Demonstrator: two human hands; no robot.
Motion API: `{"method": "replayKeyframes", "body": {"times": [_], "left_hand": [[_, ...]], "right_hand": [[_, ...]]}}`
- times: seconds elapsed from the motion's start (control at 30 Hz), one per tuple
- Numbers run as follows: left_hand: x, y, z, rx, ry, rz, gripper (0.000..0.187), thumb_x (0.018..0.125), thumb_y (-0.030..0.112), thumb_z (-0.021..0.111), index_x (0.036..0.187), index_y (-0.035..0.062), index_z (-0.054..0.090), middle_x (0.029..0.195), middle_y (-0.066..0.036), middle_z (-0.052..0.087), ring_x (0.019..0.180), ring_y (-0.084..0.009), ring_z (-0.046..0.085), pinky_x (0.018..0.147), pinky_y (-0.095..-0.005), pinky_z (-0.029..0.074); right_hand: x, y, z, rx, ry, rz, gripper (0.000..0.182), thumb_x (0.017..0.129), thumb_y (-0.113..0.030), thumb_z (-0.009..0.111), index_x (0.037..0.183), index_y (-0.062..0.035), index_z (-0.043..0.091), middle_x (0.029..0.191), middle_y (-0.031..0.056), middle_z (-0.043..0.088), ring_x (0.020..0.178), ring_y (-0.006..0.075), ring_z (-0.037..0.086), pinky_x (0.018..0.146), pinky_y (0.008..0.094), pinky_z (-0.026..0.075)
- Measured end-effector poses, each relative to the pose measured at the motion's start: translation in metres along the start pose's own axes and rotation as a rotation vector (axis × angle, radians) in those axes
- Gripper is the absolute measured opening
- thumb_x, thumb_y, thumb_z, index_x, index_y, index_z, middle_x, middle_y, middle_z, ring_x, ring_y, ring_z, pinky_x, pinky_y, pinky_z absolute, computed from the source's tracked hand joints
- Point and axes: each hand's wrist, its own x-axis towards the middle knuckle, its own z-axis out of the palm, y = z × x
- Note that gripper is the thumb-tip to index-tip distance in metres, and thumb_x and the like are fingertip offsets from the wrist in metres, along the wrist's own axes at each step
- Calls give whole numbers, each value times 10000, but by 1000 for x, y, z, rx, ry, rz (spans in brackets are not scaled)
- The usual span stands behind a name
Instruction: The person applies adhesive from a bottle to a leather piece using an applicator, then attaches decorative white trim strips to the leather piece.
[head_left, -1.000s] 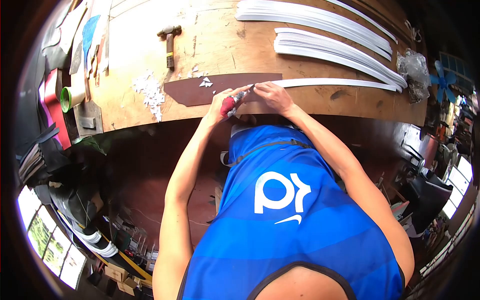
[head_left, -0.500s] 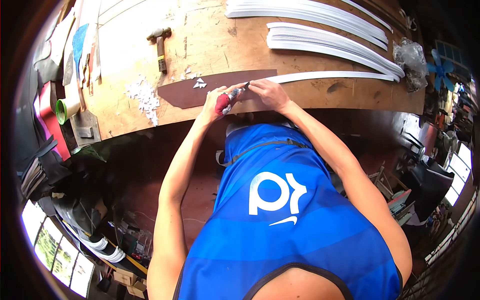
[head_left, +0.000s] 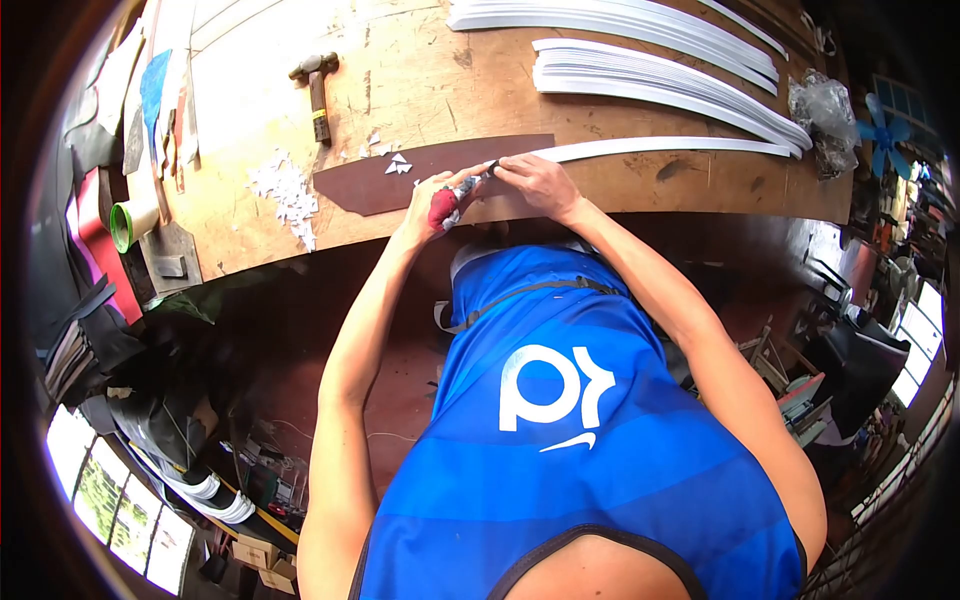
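Note:
My left hand (head_left: 432,196) is closed around a tool with a red wrapped part (head_left: 442,208) and a greyish part; its exact kind is hidden by the fingers. Close beside it, my right hand (head_left: 540,184) pinches the left end of a single white strip (head_left: 660,149), which runs off to the right along the table. Between the two hands' fingertips shows a small dark thing, too small to name. Both hands are above a dark brown sheet (head_left: 375,184) lying flat, with a few white offcuts (head_left: 398,164) on it.
Stacks of white strips (head_left: 640,85) lie at the back right of the wooden table (head_left: 430,85), near a crumpled clear plastic bag (head_left: 822,115). A hammer (head_left: 318,100) rests at the back left. White scraps (head_left: 285,195) are heaped left of the sheet, and a green-rimmed roll (head_left: 124,226) is further left.
Both hands keep nearly the same place and hold. The view has shifted very slightly; the strip and the sheet otherwise look unchanged.

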Motion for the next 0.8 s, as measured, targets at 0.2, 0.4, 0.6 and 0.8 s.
{"method": "replayKeyframes", "body": {"times": [0.2, 0.4, 0.6, 0.8], "left_hand": [[2, -7, 3, -93, -74, -42, 381, 951, 240, 651, 1330, 223, 616, 855, -96, 732, 803, -275, 717, 742, -380, 573], [8, 1, -1, -31, -163, -99, 393, 943, 227, 638, 1333, 189, 609, 852, -90, 732, 787, -282, 712, 753, -392, 559], [7, -5, 8, 23, 47, 153, 337, 948, 164, 642, 1285, 170, 642, 834, -88, 724, 715, -257, 685, 720, -360, 518], [3, -8, 11, 95, 28, 157, 357, 950, 168, 630, 1307, 180, 628, 837, -89, 717, 728, -255, 687, 698, -363, 493]], "right_hand": [[0, -1, 1, 2, 2, 1, 328, 810, -92, 591, 1125, -59, 675, 1156, 76, 670, 1045, 236, 647, 897, 342, 545], [2, -3, 0, -19, 5, 5, 310, 813, -94, 591, 1108, -58, 678, 1143, 77, 671, 1040, 237, 648, 893, 337, 546], [5, -5, -5, 5, -10, 19, 285, 813, -102, 593, 1081, -63, 681, 1112, 59, 669, 1022, 225, 649, 876, 335, 551], [5, -4, -3, -39, 16, 12, 287, 808, -97, 590, 1080, -70, 677, 1100, 54, 665, 1008, 225, 646, 857, 333, 555]]}}
